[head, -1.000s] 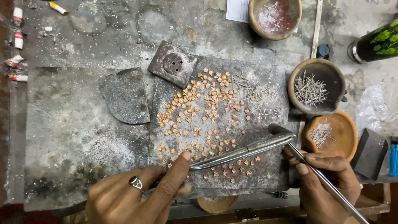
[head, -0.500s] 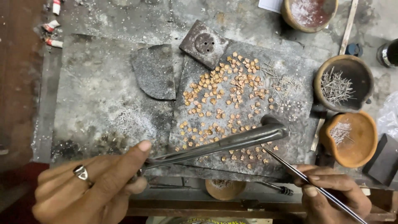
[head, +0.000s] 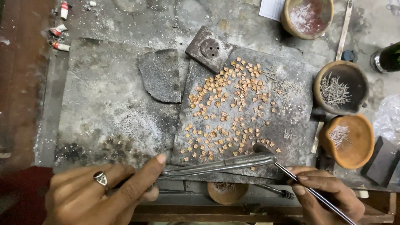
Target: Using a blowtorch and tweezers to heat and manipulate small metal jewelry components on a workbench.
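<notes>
— What lies on our grey, dusty counter (head: pixel 125 25)?
— A dark slate slab (head: pixel 291 125) strewn with small copper-coloured pieces (head: pixel 225 112).
— Our hands?
— Left hand (head: pixel 100 196) pinches long steel tweezers (head: pixel 221 165); right hand (head: pixel 329 196) clasps a thin metal rod (head: pixel 287 175) over the slab's near edge

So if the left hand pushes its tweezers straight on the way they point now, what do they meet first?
The left hand holds long metal tweezers pointing right. Their tips already meet the flattened end of the thin rod held by the right hand, so that likely comes first, though depth is unclear.
</notes>
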